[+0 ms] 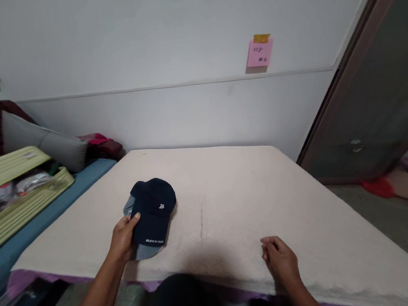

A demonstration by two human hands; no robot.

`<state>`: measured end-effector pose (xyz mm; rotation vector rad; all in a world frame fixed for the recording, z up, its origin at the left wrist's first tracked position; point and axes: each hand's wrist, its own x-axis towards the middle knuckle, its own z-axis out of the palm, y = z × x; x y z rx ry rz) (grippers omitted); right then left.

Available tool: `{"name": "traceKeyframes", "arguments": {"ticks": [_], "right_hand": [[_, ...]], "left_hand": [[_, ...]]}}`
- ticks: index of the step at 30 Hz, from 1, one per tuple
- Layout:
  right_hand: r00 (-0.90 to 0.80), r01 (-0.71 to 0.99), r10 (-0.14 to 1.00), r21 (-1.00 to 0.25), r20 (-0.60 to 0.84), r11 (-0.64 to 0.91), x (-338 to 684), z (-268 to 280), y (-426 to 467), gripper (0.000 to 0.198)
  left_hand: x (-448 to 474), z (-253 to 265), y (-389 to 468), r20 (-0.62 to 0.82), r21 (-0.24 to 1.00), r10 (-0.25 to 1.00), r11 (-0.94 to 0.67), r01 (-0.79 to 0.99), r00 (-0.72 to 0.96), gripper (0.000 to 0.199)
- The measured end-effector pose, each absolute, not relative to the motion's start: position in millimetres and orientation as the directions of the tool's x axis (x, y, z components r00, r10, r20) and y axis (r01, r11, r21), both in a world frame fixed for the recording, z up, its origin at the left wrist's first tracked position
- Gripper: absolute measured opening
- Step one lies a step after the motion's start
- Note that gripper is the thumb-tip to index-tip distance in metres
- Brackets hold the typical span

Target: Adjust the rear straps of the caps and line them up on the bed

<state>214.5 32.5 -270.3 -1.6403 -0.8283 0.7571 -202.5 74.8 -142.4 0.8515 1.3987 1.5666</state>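
Observation:
A navy baseball cap (153,206) with a small white emblem and white lettering on its brim lies over a lighter grey-blue cap (147,252), most of which is hidden beneath it. At the left side of the brims, my left hand (124,236) grips both caps, thumb on top and fingers out of sight underneath. My right hand (281,259) is at the front right of the cream-covered table (227,190). Its fingers are curled in toward the thumb, and nothing shows in them.
To the left, a blue surface (94,175) carries a yellow-green container (23,207) with plastic-wrapped items and a grey cushion (46,141). A white wall with a pink note (259,54) stands behind the table. A dark sliding door (373,100) is at the right.

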Motion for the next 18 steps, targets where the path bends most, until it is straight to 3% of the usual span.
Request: {"name": "traceKeyframes", "arguments": {"ticks": [4, 7, 12, 18], "right_hand": [[0.500, 0.054, 0.859, -0.986, -0.110, -0.158, 216, -266, 34, 0.024], [0.448, -0.026, 0.879, -0.984, -0.167, -0.174, 217, -262, 36, 0.023], [0.322, -0.236, 0.921, -0.961, -0.219, -0.146, 218, -250, 37, 0.026], [0.160, -0.587, 0.967, -0.807, -0.198, -0.068, 218, -201, 55, 0.033]], "left_hand": [[-167, -137, 84, -0.023, 0.936, 0.922, -0.116, -0.331, -0.387, 0.035], [-125, -135, 90, -0.016, 0.896, 0.960, -0.111, -0.431, -0.280, 0.037], [-34, -142, 94, -0.026, 0.732, 0.992, 0.104, -0.673, 0.125, 0.029], [28, -160, 93, -0.027, 0.716, 0.888, 0.337, -0.611, 0.458, 0.027]]}}
